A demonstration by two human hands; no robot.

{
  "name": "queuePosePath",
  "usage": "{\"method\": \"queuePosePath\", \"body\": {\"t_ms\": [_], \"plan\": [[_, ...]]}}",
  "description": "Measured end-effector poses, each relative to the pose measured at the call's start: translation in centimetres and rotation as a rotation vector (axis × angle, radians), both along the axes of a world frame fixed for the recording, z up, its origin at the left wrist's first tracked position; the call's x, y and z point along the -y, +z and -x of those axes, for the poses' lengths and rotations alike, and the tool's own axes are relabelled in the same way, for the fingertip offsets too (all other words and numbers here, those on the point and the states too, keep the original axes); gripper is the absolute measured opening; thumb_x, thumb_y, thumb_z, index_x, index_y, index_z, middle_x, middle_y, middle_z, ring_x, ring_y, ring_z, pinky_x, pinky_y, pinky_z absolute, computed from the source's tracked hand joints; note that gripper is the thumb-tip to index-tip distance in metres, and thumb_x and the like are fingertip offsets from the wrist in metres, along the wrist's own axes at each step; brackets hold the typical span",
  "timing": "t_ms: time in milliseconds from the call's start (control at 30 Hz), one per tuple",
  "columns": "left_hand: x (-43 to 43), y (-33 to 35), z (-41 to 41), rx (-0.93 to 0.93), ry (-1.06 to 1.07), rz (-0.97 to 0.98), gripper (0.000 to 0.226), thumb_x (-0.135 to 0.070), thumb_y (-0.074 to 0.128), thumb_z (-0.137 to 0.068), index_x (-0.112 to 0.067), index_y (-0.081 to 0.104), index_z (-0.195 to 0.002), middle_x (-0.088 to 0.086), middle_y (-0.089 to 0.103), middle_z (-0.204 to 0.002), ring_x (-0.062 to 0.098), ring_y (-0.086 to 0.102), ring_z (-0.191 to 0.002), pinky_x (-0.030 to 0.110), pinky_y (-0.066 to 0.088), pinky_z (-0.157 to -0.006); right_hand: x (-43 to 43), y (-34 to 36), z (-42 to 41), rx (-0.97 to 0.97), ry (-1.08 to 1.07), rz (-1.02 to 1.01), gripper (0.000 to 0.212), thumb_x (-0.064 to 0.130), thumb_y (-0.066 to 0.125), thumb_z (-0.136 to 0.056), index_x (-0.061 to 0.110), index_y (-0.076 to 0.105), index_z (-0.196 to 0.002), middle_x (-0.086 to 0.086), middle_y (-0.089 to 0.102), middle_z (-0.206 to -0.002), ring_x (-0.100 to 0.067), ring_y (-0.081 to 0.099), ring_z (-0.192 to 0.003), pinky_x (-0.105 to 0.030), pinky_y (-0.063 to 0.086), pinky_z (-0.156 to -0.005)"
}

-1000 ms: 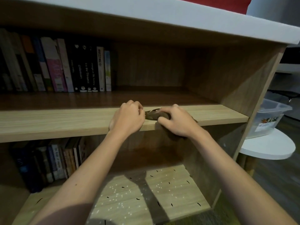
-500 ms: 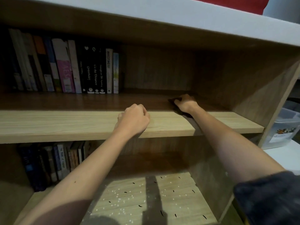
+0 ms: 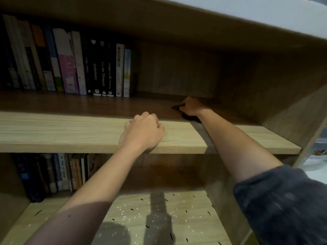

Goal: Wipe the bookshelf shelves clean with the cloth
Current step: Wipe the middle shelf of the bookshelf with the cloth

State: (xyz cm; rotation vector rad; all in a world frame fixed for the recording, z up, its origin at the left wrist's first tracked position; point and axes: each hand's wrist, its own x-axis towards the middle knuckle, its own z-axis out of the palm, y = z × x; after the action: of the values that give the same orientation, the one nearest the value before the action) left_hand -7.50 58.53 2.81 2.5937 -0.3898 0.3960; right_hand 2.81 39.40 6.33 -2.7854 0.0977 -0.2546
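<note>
Right hand [image 3: 192, 106] is gripping the dark cloth [image 3: 190, 119] deep on the middle shelf [image 3: 70, 131], near the back right corner. Left hand [image 3: 143, 132] is resting fisted, holding nothing, on the shelf's front edge.

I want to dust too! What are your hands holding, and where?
The right hand holds the dark cloth, bunched under its palm. The left hand is an empty fist on the shelf.

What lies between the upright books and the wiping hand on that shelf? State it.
Head view: only bare shelf board between the books and the right hand gripping the cloth.
</note>
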Motion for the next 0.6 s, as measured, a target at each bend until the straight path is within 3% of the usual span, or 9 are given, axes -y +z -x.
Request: {"method": "queuePosePath", "body": {"t_ms": [100, 200, 300, 500, 600], "plan": [[0.1, 0.0, -0.2, -0.004, -0.003, -0.007, 0.033, -0.032, 0.036, -0.094, -0.019, 0.055, -0.119, 0.001, 0.05, -0.127, 0.021, 0.044, -0.115, 0.043, 0.033, -0.099, 0.0, 0.0, 0.3, -0.036, 0.069, -0.002, 0.027, 0.027, 0.047, -0.094, 0.01, 0.067, -0.1, -0.007, 0.065, -0.079, -0.015, 0.056, -0.058, -0.024, 0.042, -0.052], [0.1, -0.1, -0.3, 0.01, 0.0, -0.011, 0.034, -0.032, 0.035, -0.094, -0.018, 0.054, -0.119, 0.001, 0.051, -0.126, 0.021, 0.044, -0.114, 0.043, 0.033, -0.099, 1.4, -0.2, 0.4, -0.024, 0.039, -0.068, 0.023, 0.027, 0.049, -0.094, 0.015, 0.065, -0.105, -0.005, 0.065, -0.078, -0.012, 0.055, -0.054, -0.02, 0.04, -0.046], [0.2, -0.2, -0.4, 0.04, 0.006, 0.008, 0.032, -0.031, 0.036, -0.094, -0.018, 0.055, -0.117, 0.001, 0.053, -0.123, 0.021, 0.047, -0.111, 0.043, 0.035, -0.097, 1.2, -0.1, 0.0, -0.019, -0.01, -0.137, 0.026, 0.029, 0.05, -0.093, 0.013, 0.065, -0.107, -0.006, 0.067, -0.085, -0.019, 0.062, -0.065, -0.031, 0.051, -0.06], [-0.1, -0.2, 0.1, 0.171, -0.044, 0.262, 0.028, -0.024, 0.041, -0.093, -0.023, 0.057, -0.116, -0.002, 0.057, -0.12, 0.017, 0.053, -0.109, 0.042, 0.046, -0.094, -2.0, -0.7, 6.4, -0.025, 0.195, -0.16, 0.022, 0.028, 0.05, -0.089, 0.023, 0.066, -0.103, 0.004, 0.066, -0.078, -0.009, 0.059, -0.067, -0.024, 0.049, -0.063], [-0.3, -0.1, 1.1, 0.317, -0.089, 0.404, 0.024, -0.015, 0.044, -0.092, -0.019, 0.064, -0.105, -0.004, 0.061, -0.111, 0.012, 0.055, -0.103, 0.031, 0.048, -0.089, -3.9, -0.8, 11.4, 0.057, 0.321, -0.122, 0.026, 0.02, 0.051, -0.087, 0.024, 0.067, -0.106, 0.007, 0.065, -0.077, -0.004, 0.057, -0.063, -0.021, 0.046, -0.06]]}}
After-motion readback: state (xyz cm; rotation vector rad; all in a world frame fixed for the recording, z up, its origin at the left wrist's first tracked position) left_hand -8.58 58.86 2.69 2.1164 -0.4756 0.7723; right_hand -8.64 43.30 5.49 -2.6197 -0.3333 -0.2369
